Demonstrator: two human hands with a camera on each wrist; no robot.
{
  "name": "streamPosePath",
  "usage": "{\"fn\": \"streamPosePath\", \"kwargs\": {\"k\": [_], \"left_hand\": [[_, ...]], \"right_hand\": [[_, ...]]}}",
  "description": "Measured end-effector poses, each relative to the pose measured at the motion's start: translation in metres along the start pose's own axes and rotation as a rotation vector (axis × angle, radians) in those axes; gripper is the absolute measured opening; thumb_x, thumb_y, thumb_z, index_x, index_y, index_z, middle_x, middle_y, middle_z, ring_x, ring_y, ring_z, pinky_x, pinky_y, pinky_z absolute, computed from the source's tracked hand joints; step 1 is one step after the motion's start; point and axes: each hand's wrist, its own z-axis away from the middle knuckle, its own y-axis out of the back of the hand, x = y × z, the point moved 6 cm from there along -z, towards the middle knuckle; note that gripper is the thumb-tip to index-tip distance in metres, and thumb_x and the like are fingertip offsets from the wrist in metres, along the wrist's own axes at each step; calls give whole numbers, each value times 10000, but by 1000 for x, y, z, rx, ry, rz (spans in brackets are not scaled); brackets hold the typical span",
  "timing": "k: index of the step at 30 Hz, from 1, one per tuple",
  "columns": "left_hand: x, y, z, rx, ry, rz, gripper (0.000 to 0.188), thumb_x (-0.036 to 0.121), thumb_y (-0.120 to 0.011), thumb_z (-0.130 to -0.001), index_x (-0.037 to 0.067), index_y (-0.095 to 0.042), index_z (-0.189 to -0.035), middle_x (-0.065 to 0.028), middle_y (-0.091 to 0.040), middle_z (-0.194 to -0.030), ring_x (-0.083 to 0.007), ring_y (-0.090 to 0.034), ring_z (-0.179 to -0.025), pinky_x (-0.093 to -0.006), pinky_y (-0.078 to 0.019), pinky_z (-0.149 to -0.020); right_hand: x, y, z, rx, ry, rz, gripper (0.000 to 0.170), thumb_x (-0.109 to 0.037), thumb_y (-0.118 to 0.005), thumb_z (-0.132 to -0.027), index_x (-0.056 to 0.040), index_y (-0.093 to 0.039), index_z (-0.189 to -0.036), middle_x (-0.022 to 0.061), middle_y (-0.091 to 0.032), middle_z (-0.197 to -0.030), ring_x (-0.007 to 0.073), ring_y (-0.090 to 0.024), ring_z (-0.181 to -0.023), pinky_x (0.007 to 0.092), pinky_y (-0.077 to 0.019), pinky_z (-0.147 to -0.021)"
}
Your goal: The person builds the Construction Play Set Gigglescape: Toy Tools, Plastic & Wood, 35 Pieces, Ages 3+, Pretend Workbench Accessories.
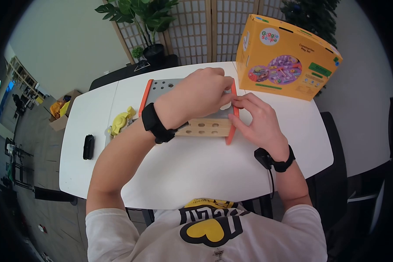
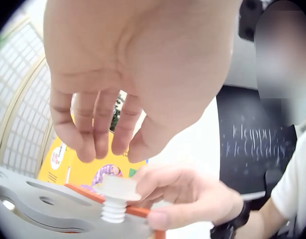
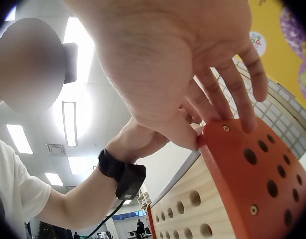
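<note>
A toy workbench with a grey top (image 1: 161, 86), orange side panels (image 3: 252, 174) and a wooden front board (image 1: 209, 127) sits on the table. In the left wrist view, a white plastic screw (image 2: 113, 211) with a broad head stands upright in the grey top, beside the orange edge. My left hand (image 1: 205, 94) hovers over it, fingers bent loosely downward, nothing between them. My right hand (image 1: 260, 120) rests at the right panel's top edge. Its thumb touches the near corner and its fairly straight fingers (image 3: 236, 92) lie over the outer side; the index finger reaches close to the screw head.
A yellow toy box (image 1: 288, 61) stands at the back right of the white table (image 1: 183, 174). Yellow-green toy pieces (image 1: 121, 121) lie left of the workbench, and a black case (image 1: 88, 147) lies farther left. A potted plant (image 1: 154, 52) is behind the table.
</note>
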Motion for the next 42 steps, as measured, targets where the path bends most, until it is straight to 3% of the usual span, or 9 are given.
{"fn": "streamPosePath", "kwargs": {"k": [3, 9, 12, 15, 18, 24, 30, 36, 42], "left_hand": [[-4, -19, -4, -174, 28, -117, 151, 109, -722, -864, -10, -761, -948, -175, -716, -863, -346, -689, -824, -441, -558, -758], [-5, -20, 2, -59, -326, 69, 136, 59, -702, -862, -2, -775, -960, -149, -723, -854, -351, -690, -818, -435, -558, -771], [-7, -13, 3, -183, -274, 311, 118, 50, -695, -869, 4, -772, -946, -135, -719, -876, -352, -690, -827, -429, -557, -777], [-3, -1, 0, 13, -211, 190, 104, 67, -700, -881, 5, -766, -932, -132, -709, -880, -352, -692, -839, -429, -558, -778], [2, -6, 0, -127, 8, -72, 97, 76, -702, -889, 6, -761, -920, -136, -696, -859, -354, -691, -845, -439, -555, -783], [-4, -18, 4, -72, -250, 63, 129, 79, -713, -887, -4, -769, -968, -167, -732, -947, -367, -705, -903, -429, -558, -812], [-1, -4, 3, -117, -230, 340, 133, 109, -739, -876, 3, -766, -951, -172, -726, -878, -365, -705, -865, -427, -557, -784], [-2, -19, 0, -141, -17, -106, 138, 139, -740, -884, 1, -750, -886, -162, -684, -838, -355, -677, -774, -451, -547, -737], [-7, -23, 4, -155, -264, 86, 109, 86, -718, -878, 17, -768, -946, -157, -734, -916, -360, -705, -849, -427, -569, -799]], "right_hand": [[0, 0, 0, -4, 2, 12, 309, -201, -775, -860, -9, -736, -1100, 85, -706, -1045, 300, -723, -917, 375, -587, -801], [1, -1, 0, -7, 0, -12, 317, -203, -778, -861, -8, -737, -1108, 84, -705, -1044, 299, -723, -917, 374, -589, -803], [0, -1, -1, -21, -9, -17, 314, -202, -777, -864, -8, -737, -1108, 84, -705, -1044, 300, -724, -916, 376, -589, -804], [0, 0, 0, -13, -10, -11, 315, -202, -777, -865, -8, -737, -1110, 85, -705, -1048, 302, -724, -914, 377, -589, -805], [0, 0, 0, -19, -11, -4, 316, -200, -778, -865, -8, -736, -1112, 86, -705, -1053, 302, -724, -915, 379, -589, -805], [1, -1, 0, -14, -9, -17, 312, -198, -778, -865, -12, -738, -1112, 85, -706, -1055, 301, -725, -920, 381, -590, -807], [-1, 0, -1, -40, -33, -10, 312, -202, -771, -867, -15, -741, -1114, 84, -705, -1057, 305, -724, -921, 384, -590, -809], [1, -1, -1, -16, -14, 0, 306, -205, -772, -868, -17, -743, -1107, 79, -706, -1052, 299, -726, -915, 382, -591, -810], [0, 0, 0, -8, -10, -24, 296, -207, -773, -871, -16, -741, -1095, 79, -709, -1044, 302, -724, -902, 381, -590, -801]]}}
